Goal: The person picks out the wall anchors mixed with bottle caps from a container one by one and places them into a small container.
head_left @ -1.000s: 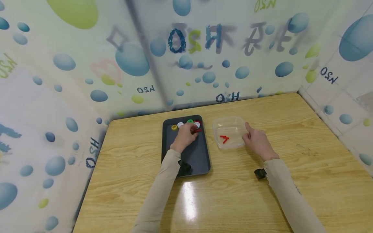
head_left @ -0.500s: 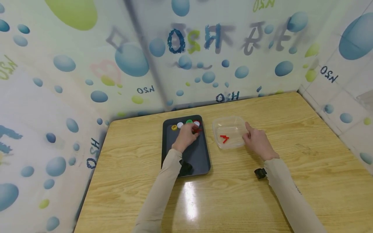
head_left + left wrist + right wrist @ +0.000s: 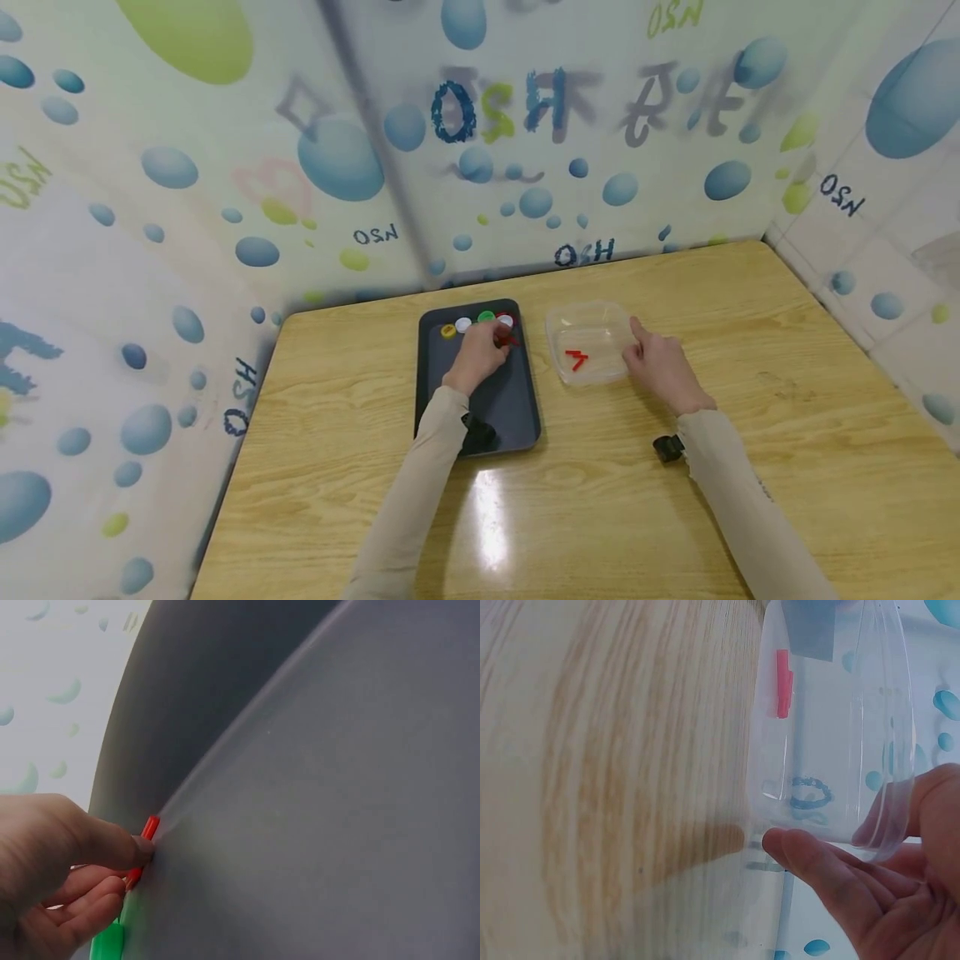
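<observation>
My left hand (image 3: 474, 360) is over the far right part of a dark grey tray (image 3: 498, 421). Its thumb and fingers pinch a short red stick (image 3: 151, 825), which shows close to the tray's side wall in the left wrist view. Just beyond the fingertips lie a green bottle cap (image 3: 486, 317) and a white cap (image 3: 505, 320), partly hidden by the hand. My right hand (image 3: 663, 371) grips the right side of a clear plastic container (image 3: 840, 727), thumb at the rim and other fingers lower on the outside. Several red sticks (image 3: 577, 357) lie inside the container.
A yellow cap (image 3: 447, 331) and another white cap (image 3: 462, 324) sit at the tray's far left. Tray and container stand side by side on a wooden table (image 3: 592, 483). A patterned wall (image 3: 420, 200) rises behind the table's far edge.
The red stick in my left fingers has tilted slightly, its right end dropping, while the hand stays nearly in place. My right hand keeps its grip on the container, which has not moved.
</observation>
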Action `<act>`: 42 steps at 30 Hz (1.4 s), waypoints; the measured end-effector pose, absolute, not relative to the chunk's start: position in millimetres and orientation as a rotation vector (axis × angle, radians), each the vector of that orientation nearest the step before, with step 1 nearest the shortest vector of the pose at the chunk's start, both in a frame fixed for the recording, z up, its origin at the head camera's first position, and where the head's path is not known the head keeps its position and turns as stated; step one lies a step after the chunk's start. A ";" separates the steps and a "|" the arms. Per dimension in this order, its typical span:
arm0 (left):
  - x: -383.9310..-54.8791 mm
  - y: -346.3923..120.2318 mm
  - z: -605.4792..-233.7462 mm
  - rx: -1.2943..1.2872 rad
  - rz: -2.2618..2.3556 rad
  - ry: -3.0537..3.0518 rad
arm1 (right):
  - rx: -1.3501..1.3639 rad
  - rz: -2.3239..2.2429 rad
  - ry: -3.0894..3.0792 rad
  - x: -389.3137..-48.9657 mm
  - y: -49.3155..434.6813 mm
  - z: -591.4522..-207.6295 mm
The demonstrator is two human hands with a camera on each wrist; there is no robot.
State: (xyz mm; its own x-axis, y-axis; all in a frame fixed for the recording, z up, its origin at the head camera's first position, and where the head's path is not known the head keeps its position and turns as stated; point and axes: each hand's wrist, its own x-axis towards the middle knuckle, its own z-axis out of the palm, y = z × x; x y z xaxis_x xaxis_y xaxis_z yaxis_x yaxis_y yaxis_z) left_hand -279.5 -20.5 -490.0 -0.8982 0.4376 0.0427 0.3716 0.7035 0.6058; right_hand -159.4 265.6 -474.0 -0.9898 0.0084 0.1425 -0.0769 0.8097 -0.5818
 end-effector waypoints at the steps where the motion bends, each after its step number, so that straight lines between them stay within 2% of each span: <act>1: -278.9 -21.3 -490.1 0.660 0.969 2.797 | 0.056 0.928 -2.860 -159.4 265.5 -474.4; 13: -273.8 -31.5 -484.8 0.614 1.113 2.787 | 0.086 0.893 -2.841 -158.3 263.3 -475.2; 23: -271.3 -35.1 -477.4 0.680 1.225 2.758 | 0.085 0.854 -2.822 -156.0 261.8 -471.7; 42: -264.5 -23.7 -460.4 0.704 1.294 2.715 | 0.084 0.866 -2.834 -156.0 261.6 -470.7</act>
State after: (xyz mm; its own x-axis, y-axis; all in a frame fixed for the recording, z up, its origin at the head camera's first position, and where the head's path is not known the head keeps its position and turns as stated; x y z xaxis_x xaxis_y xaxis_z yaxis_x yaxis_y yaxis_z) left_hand -264.5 -23.7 -460.4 -0.8947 0.4225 0.1446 0.3784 0.5453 0.7480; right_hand -156.0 261.6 -470.7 -0.9827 -0.0020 0.1851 -0.1051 0.8292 -0.5489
